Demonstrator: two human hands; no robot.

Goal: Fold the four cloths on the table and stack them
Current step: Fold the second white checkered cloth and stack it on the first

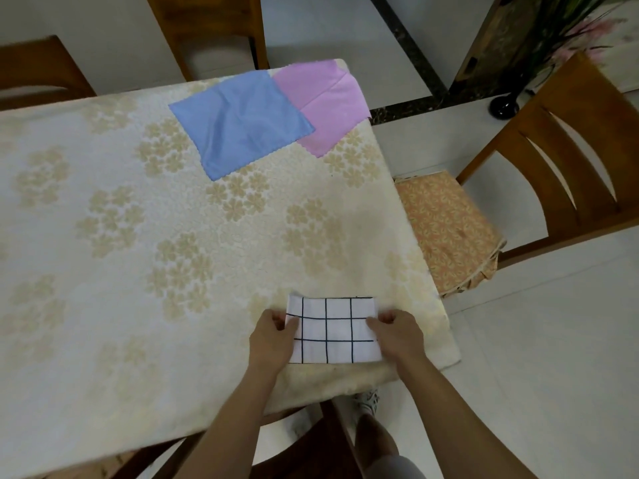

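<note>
Your left hand pinches the folded checked cloth's left edge on the desk; your right hand pinches its right edge, covering the corner. Far beyond them, the blue cloth overlaps and partly hides the pink cloth.

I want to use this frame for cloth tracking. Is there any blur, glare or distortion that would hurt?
Head view: wide-angle bending curves the table edge; light is soft, with no glare; the checked cloth, blue cloth and pink cloth are fairly sharp; frame corners look softer.
</note>
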